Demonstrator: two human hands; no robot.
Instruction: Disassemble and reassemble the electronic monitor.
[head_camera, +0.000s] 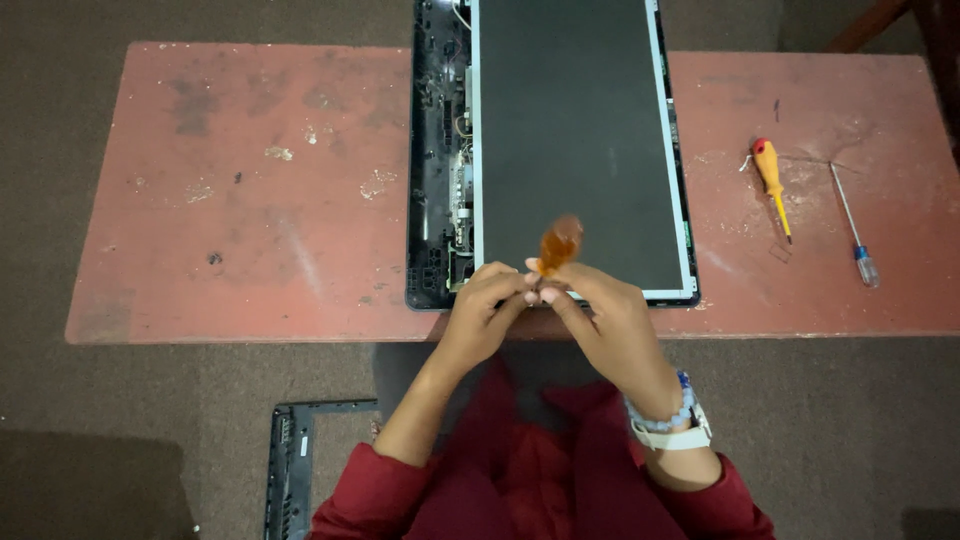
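Over the near edge of the red counter (230, 200), both hands met around a small orange piece (559, 243), blurred and hard to make out. The right hand (610, 320) pinched its lower end, grip clenched on it, and the left hand (485, 310) touched the same spot with closed fingertips. Just behind them lay an opened flat screen (575, 140) in a black frame. Well to the right rested an orange screwdriver (771, 180) and a thin blue-handled screwdriver (853, 225). A loose black bezel (290, 470) lay on the floor.

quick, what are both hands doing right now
Left hand: closed, fingertips on the small orange strip.
Right hand: closed, pinching the same orange strip.
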